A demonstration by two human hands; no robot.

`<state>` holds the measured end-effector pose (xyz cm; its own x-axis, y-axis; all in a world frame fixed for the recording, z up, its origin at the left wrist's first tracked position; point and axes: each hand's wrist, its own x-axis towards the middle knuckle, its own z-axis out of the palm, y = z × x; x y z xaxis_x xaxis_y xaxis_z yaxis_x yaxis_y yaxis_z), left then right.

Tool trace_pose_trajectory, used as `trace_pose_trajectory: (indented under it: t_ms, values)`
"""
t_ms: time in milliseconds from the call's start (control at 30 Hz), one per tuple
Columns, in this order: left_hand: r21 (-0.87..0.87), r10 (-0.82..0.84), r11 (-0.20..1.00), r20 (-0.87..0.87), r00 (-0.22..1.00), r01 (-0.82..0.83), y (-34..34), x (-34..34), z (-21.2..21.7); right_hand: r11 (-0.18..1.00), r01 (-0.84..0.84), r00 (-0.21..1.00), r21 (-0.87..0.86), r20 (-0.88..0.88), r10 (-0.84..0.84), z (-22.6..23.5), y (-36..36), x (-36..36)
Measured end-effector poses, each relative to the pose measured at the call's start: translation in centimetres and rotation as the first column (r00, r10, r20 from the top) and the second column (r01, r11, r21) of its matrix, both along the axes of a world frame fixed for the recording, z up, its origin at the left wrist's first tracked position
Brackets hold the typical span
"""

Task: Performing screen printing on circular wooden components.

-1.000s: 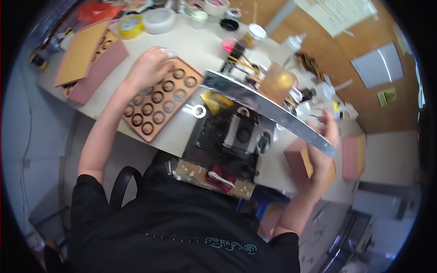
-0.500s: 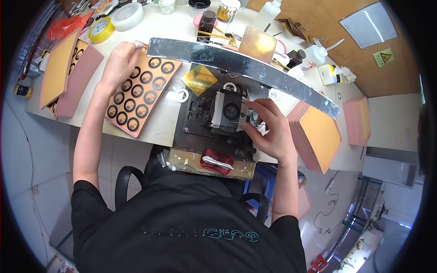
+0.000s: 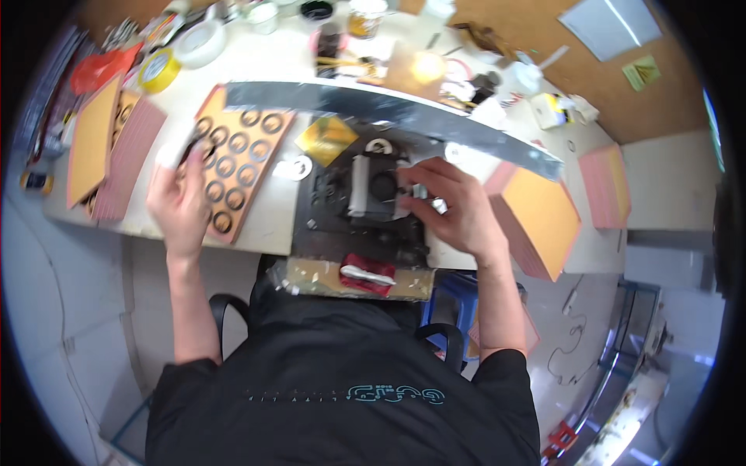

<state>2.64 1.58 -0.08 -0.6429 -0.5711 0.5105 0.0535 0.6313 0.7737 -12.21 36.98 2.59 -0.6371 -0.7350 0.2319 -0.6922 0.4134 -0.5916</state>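
ring tray: orange tray (image 3: 214, 102) of black rings (image 3: 235, 169) on the bench (image 3: 272, 216), right beside the left hand (image 3: 179, 200); its long axis runs away from the body, far end slanting toward the right hand (image 3: 454, 203).
nearer hand: the left, at the tray's left edge; the right is well apart.
left hand: thumb and fingertips close together by a dark ring (image 3: 189, 149); blur leaves me unable to tell whether it is held.
right hand: thumb and forefinger parted at the right edge of a black block (image 3: 384, 208); cannot tell whether they grip.
block: dark, between the hands, nearer the right, with a black round disc (image 3: 383, 186) on top.
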Motion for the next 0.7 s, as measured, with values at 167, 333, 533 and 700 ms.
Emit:
trace_pose_trajectory:
  t_ms: [167, 333, 533, 700]
  values:
    - [0.112, 0.095, 0.989, 0.049, 0.994, -0.100, -0.2, 4.8, -1.5, 0.903, 0.428, 0.899, -0.037, -0.085, -0.429, 2.4, 6.6, -1.1]
    - [0.242, 0.049, 0.967, 0.122, 0.991, -0.077, -0.3, 5.1, -4.8, 0.676, 0.734, 0.663, -0.065, -0.147, -0.734, 0.1, 16.6, -8.4]
    - [0.230, -0.210, 0.957, 0.119, 0.970, 0.179, 3.7, 1.8, -5.0, 0.680, 0.730, 0.670, -0.063, -0.132, -0.731, -2.2, 18.0, -10.5]
    - [-0.130, -0.416, 0.902, 0.000, 0.909, 0.413, 9.2, -4.6, -3.1, 0.670, 0.726, 0.661, -0.152, -0.114, -0.742, -1.9, 17.8, -9.1]
